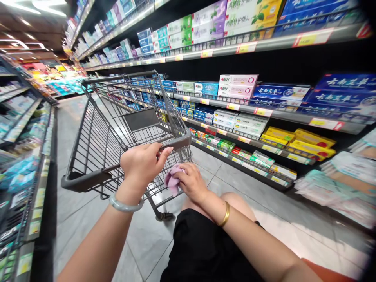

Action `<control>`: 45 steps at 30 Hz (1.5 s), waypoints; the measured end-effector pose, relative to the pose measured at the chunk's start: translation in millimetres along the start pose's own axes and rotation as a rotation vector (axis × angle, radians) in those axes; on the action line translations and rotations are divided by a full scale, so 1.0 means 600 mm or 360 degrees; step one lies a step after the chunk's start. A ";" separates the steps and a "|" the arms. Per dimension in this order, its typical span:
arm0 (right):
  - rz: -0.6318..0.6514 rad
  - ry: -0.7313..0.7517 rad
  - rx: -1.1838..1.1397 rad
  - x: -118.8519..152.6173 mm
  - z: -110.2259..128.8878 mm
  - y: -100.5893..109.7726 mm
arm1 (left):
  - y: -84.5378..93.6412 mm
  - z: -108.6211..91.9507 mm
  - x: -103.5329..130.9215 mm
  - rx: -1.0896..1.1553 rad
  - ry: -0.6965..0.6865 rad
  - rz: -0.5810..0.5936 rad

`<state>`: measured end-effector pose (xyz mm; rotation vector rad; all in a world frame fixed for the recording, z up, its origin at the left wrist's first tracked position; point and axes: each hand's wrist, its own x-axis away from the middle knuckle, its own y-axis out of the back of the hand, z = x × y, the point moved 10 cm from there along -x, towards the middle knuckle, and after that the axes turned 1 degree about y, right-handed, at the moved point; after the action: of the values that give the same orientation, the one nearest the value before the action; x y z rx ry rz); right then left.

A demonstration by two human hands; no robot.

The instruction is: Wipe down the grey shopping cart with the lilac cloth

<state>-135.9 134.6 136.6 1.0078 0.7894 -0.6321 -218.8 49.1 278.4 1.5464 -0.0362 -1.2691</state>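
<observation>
In a shop aisle, a grey wire shopping cart (141, 119) stands just beyond the person's knees. The left hand (139, 162) is on the middle of its handle (98, 179), fingers curled over the bar and thumb along it; the fingertips are hidden, so I cannot tell how firmly they press. The right hand (194, 182) holds a crumpled purple cloth (174, 178) bunched between thumb and fingers, below the handle's right part. The cloth looks light, soft and unbreakable, easily pinched by any fold. The cart looks stiff and fairly heavy, but wheeled; the smooth bar suits a full-hand hold on either side of the left hand. At right, stacked toothpaste boxes line a shelf (266, 111), its long front edge near the cart's right side. Bare floor (70, 129) lies between the cart and the left shelving (44, 192), running far up the aisle; near the knees there is little room.
</observation>
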 end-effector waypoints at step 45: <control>-0.0109 0.0378 0.0378 -0.064 0.059 0.073 | 0.033 0.058 0.024 0.0211 -0.0261 -0.0354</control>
<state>-113.8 124.2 200.4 1.2938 0.9765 -0.6842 -226.7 8.4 288.1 1.5880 -0.0561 -1.5956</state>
